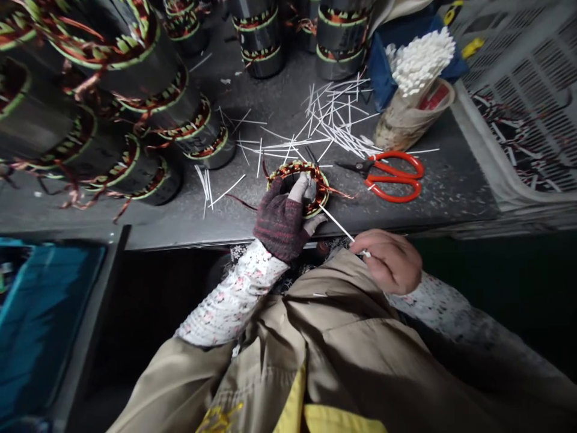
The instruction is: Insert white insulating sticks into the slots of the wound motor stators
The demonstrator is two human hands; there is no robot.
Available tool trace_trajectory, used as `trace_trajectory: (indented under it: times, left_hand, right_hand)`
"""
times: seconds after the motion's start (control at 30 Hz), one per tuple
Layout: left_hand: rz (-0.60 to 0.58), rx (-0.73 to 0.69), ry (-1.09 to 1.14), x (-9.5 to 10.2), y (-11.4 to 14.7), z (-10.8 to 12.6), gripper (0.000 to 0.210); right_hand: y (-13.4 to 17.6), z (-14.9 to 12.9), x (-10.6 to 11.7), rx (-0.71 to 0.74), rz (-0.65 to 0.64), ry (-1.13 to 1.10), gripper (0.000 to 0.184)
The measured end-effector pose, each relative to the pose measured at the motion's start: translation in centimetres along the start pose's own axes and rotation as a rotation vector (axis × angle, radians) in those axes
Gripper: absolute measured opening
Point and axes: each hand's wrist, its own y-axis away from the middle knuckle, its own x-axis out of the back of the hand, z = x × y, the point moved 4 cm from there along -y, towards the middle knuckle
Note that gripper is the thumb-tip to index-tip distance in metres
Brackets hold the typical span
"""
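A motor stator (323, 187) with copper windings and a pale green rim stands at the bench's front edge. My left hand (285, 218), in a dark striped fingerless glove with wrapped fingertips, grips it, one finger reaching into the bore. My bare right hand (390, 258) pinches a thin white cotton swab (337, 222), whose far end meets the stator's near right rim. Red-handled scissors (391, 176) lie just right of the stator with their blades pointing at it. Loose copper-coloured leads trail from both sides of the stator.
Stacks of stators (153, 90) crowd the left and back of the bench. White sticks (338, 117) lie scattered behind the work. A cup (401, 123) with bundled white swabs (424, 60) leans near a blue box (381, 66). At right is a white slatted crate (484, 150); at lower left, a teal bin (58, 313).
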Motion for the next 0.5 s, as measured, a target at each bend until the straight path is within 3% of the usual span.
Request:
trace_trajectory:
  times: [0.17,0.3,0.4,0.5]
  left_hand:
    - [-0.022,-0.038,-0.083,-0.1,0.0,-0.1,0.072]
    - [0.024,-0.055,-0.122,-0.1,0.2,-0.3,0.074]
    - [0.002,-0.052,-0.064,-0.1,0.2,-0.4,0.076]
    - [-0.013,-0.045,0.013,0.0,0.1,-0.2,0.078]
  right_hand:
    - [-0.7,0.4,-0.5,-0.116,-0.037,-0.015,0.015]
    - [-1.8,0.8,-1.7,-0.276,0.053,-0.025,0.017]
    - [-1.9,0.6,-1.8,-0.272,0.137,-0.073,0.018]
    - [-1.2,0.0,-1.0,-0.215,0.114,-0.073,0.017]
